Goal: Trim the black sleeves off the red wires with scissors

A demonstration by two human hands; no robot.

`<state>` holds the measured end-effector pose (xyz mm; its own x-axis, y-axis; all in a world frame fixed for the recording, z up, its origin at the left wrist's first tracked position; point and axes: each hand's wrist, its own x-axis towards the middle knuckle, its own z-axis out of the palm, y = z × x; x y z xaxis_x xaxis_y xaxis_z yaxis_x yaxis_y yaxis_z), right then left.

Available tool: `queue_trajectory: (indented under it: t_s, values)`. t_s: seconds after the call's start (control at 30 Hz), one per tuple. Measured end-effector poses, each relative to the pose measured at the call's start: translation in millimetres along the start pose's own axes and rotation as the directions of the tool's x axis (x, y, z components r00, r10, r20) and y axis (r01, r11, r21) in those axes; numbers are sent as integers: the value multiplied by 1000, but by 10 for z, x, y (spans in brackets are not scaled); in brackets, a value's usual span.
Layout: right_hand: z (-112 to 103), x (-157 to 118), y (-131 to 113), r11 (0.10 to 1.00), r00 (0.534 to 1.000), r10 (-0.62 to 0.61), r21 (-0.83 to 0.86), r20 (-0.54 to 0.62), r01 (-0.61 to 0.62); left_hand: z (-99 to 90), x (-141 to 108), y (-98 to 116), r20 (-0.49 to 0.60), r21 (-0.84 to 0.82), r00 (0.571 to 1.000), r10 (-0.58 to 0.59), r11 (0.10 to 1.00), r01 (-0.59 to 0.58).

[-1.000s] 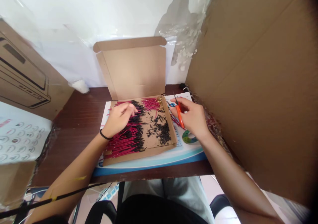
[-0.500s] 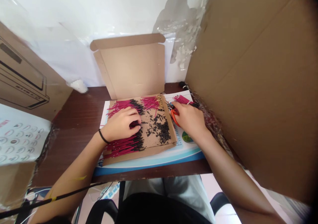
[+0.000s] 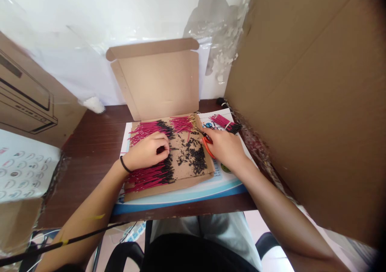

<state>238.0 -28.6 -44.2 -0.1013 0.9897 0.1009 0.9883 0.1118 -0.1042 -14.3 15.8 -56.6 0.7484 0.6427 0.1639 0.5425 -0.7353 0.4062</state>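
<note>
My left hand rests curled on a layer of red wires with black ends, its fingers closed over a few of them. These wires lie in a shallow cardboard tray, with another red bunch above my hand. Gold-tipped red wires lie at the tray's far edge, and black scraps are heaped on its bare floor. My right hand grips orange-handled snips over the tray's right wall. A small bundle of red wires lies beyond it on printed paper.
The tray's cardboard lid stands open against a peeling white wall. A large cardboard sheet rises along the right side. The tray sits on a printed mat on a dark wooden desk, beside a printed sheet.
My right hand has moved left with the snips, away from the red bundle, which now lies apart on the paper. My left hand stays nearly in place on the wires.
</note>
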Motion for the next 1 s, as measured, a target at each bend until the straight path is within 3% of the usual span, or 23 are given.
queue_trajectory:
  t_s: [0.23, 0.33, 0.4, 0.43, 0.47, 0.53, 0.63, 0.77, 0.87, 1.0]
  values:
    - [-2, -3, -6, 1000, 1000, -6, -16, 14, 6, -82, 9, 9, -69, -147, 996, -63, 988, 53]
    - [-3, -10, -8, 1000, 1000, -11, -18, -12, 11, -81, 11, 37, -154, -383, 973, -171, 918, 101]
    - [8, -21, -11, 999, 997, -36, -13, -72, 35, -21, 24, 87, -182, -679, 950, -255, 731, 67]
    - [16, -29, -16, 999, 993, -53, 0, -109, 53, 28, 35, 122, -183, -820, 938, -293, 572, 18]
    - [27, -39, -24, 997, 987, -72, 26, -145, 76, 86, 48, 162, -156, -911, 932, -328, 411, -8]
    - [50, -64, -53, 985, 974, -105, 117, -199, 130, 214, 80, 245, -86, -984, 926, -368, 180, -20]
    - [81, -108, -119, 943, 962, -149, 261, -228, 208, 363, 122, 341, -13, -1000, 902, -431, 21, -4]
    - [121, -139, -187, 907, 948, -219, 310, -233, 286, 420, 150, 373, -5, -1000, 885, -466, -12, -12]
    - [148, -137, -196, 896, 935, -235, 313, -266, 314, 439, 148, 347, -32, -999, 874, -485, 12, -30]
    - [163, -128, -192, 883, 923, -236, 329, -304, 334, 501, 113, 305, -93, -977, 853, -513, 212, 21]
